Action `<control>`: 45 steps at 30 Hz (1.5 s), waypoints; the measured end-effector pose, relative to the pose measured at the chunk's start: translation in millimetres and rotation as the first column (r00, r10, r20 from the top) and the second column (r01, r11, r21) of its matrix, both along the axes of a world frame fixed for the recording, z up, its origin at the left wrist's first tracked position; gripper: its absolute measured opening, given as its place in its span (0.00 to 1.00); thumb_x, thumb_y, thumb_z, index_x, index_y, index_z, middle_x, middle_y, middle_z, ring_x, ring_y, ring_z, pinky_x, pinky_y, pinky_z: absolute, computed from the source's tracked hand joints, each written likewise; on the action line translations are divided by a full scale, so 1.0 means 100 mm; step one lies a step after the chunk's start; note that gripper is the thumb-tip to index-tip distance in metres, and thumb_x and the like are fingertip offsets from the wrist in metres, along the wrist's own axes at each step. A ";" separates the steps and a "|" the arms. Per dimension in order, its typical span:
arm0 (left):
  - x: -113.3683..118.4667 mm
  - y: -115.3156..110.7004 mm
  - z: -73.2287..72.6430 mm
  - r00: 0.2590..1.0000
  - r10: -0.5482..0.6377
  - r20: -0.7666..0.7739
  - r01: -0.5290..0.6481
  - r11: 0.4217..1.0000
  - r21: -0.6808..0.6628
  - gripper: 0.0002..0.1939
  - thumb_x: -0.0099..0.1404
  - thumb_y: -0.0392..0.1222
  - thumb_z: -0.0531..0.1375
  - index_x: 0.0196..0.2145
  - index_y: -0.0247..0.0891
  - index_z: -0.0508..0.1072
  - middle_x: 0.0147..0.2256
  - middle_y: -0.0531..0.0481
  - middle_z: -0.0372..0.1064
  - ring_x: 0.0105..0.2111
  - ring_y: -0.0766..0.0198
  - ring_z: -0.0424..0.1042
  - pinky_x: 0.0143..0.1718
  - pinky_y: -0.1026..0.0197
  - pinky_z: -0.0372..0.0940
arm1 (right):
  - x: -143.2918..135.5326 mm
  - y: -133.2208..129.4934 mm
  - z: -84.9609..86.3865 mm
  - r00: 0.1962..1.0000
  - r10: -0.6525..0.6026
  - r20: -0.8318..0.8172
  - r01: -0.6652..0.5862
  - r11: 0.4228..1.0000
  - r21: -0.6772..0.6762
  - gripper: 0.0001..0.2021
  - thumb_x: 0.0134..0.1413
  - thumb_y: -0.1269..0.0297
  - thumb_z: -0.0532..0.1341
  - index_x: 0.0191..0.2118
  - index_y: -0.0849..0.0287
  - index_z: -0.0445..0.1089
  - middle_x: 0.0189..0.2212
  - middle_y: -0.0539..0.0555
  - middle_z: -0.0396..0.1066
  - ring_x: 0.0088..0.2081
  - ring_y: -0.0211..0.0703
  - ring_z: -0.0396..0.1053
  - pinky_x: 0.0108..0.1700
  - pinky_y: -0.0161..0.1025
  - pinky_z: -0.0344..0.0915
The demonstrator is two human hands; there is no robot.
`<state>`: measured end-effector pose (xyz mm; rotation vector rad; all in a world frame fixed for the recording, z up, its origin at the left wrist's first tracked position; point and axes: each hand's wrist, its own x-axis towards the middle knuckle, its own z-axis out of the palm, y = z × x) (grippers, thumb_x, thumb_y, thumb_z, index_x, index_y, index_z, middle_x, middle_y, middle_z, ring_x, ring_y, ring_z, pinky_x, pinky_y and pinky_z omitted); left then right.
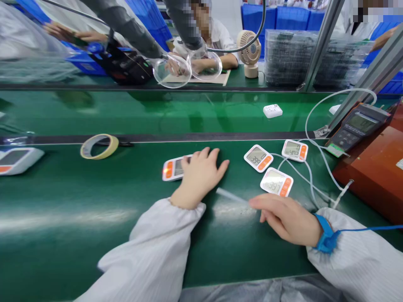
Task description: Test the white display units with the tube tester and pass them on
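Observation:
My left hand (201, 174), palm down with fingers spread, lies over a small white digital monitor (170, 169) with orange buttons and covers much of its screen. A thin, translucent white tube (232, 196) is pinched in my right hand (288, 218), its free end pointing left toward my left wrist. Just beyond my right hand are three similar monitors (258, 158) with lit displays. Thin tubing (296, 173) runs from them to a junction on the right. My right wrist wears a blue strap (326, 235) with a cord.
A roll of tape (99, 147) and another white device (19, 160) are on the left. At right, a handheld meter (359, 123) leans by an orange-brown box (374, 172). A white block (272, 111) sits on the green strip beyond the ledge. Co-workers sit opposite, near a fan (249, 50).

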<state>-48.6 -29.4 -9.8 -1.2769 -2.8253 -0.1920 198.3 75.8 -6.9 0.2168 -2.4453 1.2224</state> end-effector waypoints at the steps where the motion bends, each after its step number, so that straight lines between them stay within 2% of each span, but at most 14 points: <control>1: 0.12 0.04 0.03 0.999 -0.043 -0.029 0.042 0.999 -0.005 0.28 0.69 0.53 0.50 0.60 0.35 0.67 0.64 0.30 0.57 0.60 0.33 0.59 0.56 0.29 0.55 | 0.00 0.01 0.01 0.997 -0.025 -0.069 0.021 0.998 -0.059 0.26 0.64 0.80 0.46 0.63 0.52 0.57 0.55 0.57 0.68 0.36 0.34 0.71 0.43 0.38 0.73; 5: 0.25 0.03 0.11 0.998 -0.070 0.004 0.070 0.995 -0.073 0.31 0.65 0.58 0.56 0.61 0.40 0.67 0.67 0.34 0.51 0.64 0.30 0.51 0.56 0.27 0.55 | 0.01 0.05 0.09 0.961 -0.183 -0.206 0.157 0.978 -0.136 0.29 0.63 0.82 0.46 0.64 0.49 0.58 0.53 0.57 0.67 0.37 0.36 0.70 0.39 0.38 0.73; 9: 0.12 -0.02 0.10 0.984 -0.091 0.151 0.105 0.991 -0.087 0.30 0.64 0.51 0.56 0.60 0.35 0.67 0.64 0.31 0.57 0.61 0.34 0.57 0.53 0.33 0.63 | 0.03 0.07 0.12 0.908 -0.367 -0.201 0.358 0.930 -0.081 0.13 0.63 0.74 0.57 0.50 0.53 0.68 0.37 0.53 0.71 0.34 0.40 0.70 0.37 0.39 0.71; 12: 0.10 -0.02 0.09 0.973 -0.129 0.190 0.116 0.990 0.077 0.23 0.58 0.41 0.57 0.50 0.31 0.73 0.61 0.32 0.61 0.60 0.38 0.61 0.59 0.40 0.60 | 0.05 0.07 0.09 0.889 -0.410 -0.202 0.402 0.912 -0.084 0.05 0.62 0.70 0.62 0.40 0.54 0.67 0.28 0.48 0.70 0.29 0.38 0.69 0.32 0.36 0.68; 15: 0.14 0.00 0.10 0.944 -0.187 0.273 0.091 0.940 0.330 0.17 0.56 0.41 0.57 0.43 0.35 0.74 0.57 0.36 0.66 0.59 0.44 0.64 0.61 0.44 0.59 | 0.04 0.04 0.02 0.888 -0.425 -0.177 0.398 0.902 -0.165 0.15 0.64 0.72 0.60 0.54 0.53 0.64 0.32 0.49 0.72 0.28 0.37 0.70 0.32 0.36 0.71; 18: 0.24 0.02 0.13 0.861 -0.250 0.443 -0.041 0.833 0.551 0.14 0.56 0.44 0.59 0.40 0.38 0.75 0.57 0.40 0.67 0.57 0.45 0.67 0.60 0.44 0.60 | 0.03 0.03 -0.01 0.907 -0.386 -0.169 0.338 0.906 -0.254 0.28 0.66 0.76 0.54 0.67 0.49 0.51 0.48 0.56 0.72 0.29 0.34 0.71 0.31 0.35 0.73; 20: 0.34 0.04 0.16 0.664 -0.338 0.666 -0.268 0.724 0.635 0.13 0.57 0.46 0.61 0.38 0.37 0.75 0.56 0.40 0.69 0.53 0.46 0.70 0.55 0.45 0.64 | 0.02 0.03 0.01 0.918 -0.356 -0.173 0.317 0.923 -0.215 0.28 0.66 0.78 0.51 0.67 0.48 0.54 0.52 0.57 0.70 0.29 0.33 0.71 0.32 0.35 0.73; 22: 0.50 0.06 0.18 0.324 -0.468 0.822 -0.534 0.627 0.567 0.14 0.58 0.48 0.62 0.38 0.36 0.76 0.49 0.40 0.73 0.48 0.49 0.73 0.48 0.49 0.69 | 0.02 0.05 0.06 0.931 -0.316 -0.181 0.298 0.947 -0.122 0.25 0.65 0.80 0.50 0.62 0.50 0.62 0.50 0.56 0.71 0.31 0.34 0.71 0.35 0.35 0.73; 25: 0.81 0.05 0.19 -0.126 -0.611 0.782 -0.702 0.612 0.365 0.14 0.58 0.49 0.65 0.37 0.36 0.76 0.38 0.44 0.76 0.39 0.56 0.75 0.42 0.55 0.70 | 0.02 0.07 0.13 0.944 -0.252 -0.212 0.259 0.966 0.004 0.20 0.63 0.81 0.51 0.54 0.56 0.69 0.45 0.56 0.72 0.38 0.37 0.73 0.41 0.36 0.74; 28: 1.09 0.00 0.18 -0.330 -0.621 0.711 -0.694 0.670 0.263 0.13 0.59 0.49 0.66 0.35 0.36 0.76 0.35 0.46 0.76 0.36 0.60 0.74 0.40 0.61 0.69 | 0.01 0.06 0.14 0.953 -0.150 -0.262 0.172 0.983 0.063 0.15 0.62 0.79 0.53 0.49 0.59 0.70 0.41 0.56 0.74 0.42 0.39 0.74 0.44 0.35 0.73; 32: 1.20 -0.05 0.14 -0.506 -0.568 0.649 -0.639 0.752 0.160 0.12 0.59 0.47 0.66 0.32 0.36 0.74 0.34 0.47 0.74 0.34 0.63 0.73 0.40 0.62 0.68 | -0.02 0.05 0.13 0.950 -0.050 -0.309 0.077 0.994 0.075 0.09 0.64 0.71 0.57 0.47 0.61 0.70 0.38 0.56 0.75 0.38 0.39 0.75 0.41 0.36 0.73; 36: 1.17 -0.05 0.04 -0.583 -0.542 0.605 -0.607 0.786 0.118 0.11 0.61 0.46 0.65 0.31 0.36 0.71 0.31 0.49 0.72 0.31 0.65 0.71 0.37 0.63 0.67 | -0.04 0.03 0.15 0.942 -0.004 -0.337 0.074 0.978 0.196 0.11 0.68 0.58 0.58 0.46 0.60 0.70 0.37 0.55 0.76 0.36 0.40 0.73 0.39 0.37 0.71; 39: 1.19 -0.04 -0.06 -0.623 -0.505 0.598 -0.541 0.830 0.139 0.17 0.65 0.54 0.62 0.33 0.36 0.70 0.29 0.50 0.70 0.29 0.64 0.71 0.35 0.63 0.66 | -0.03 0.01 0.16 0.928 -0.028 -0.372 0.131 0.958 0.254 0.10 0.68 0.57 0.59 0.44 0.59 0.70 0.36 0.53 0.76 0.35 0.39 0.72 0.40 0.36 0.71; 45: 1.23 -0.04 -0.11 -0.394 -0.635 0.665 -0.566 0.737 0.369 0.33 0.63 0.71 0.53 0.50 0.41 0.66 0.37 0.46 0.74 0.36 0.56 0.75 0.39 0.56 0.68 | 0.01 -0.02 0.12 0.909 -0.237 -0.343 0.265 0.963 0.038 0.20 0.63 0.48 0.62 0.52 0.58 0.67 0.38 0.55 0.74 0.37 0.42 0.74 0.38 0.37 0.73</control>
